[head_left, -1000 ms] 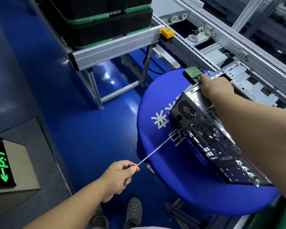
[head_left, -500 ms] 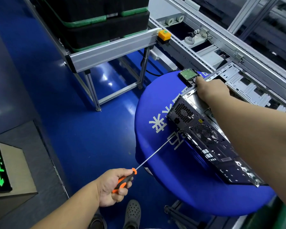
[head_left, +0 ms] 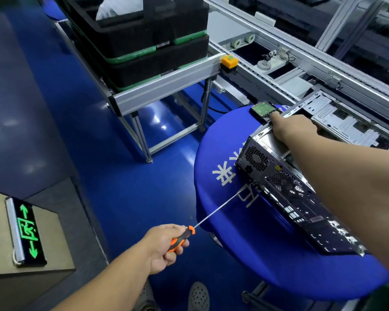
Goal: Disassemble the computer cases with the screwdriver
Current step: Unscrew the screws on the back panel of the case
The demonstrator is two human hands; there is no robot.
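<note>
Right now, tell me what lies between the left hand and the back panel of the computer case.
In the head view, only the screwdriver's thin metal shaft spans from the left hand to the computer case, crossing blue floor, then the blue table.

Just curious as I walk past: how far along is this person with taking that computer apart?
Early to midway, it seems. Done: a drive already lies loose on the blue table. In hand: the left hand holds the screwdriver, tip at the computer case rear panel, while the right hand steadies its top. Left: the case is mostly whole.
</note>
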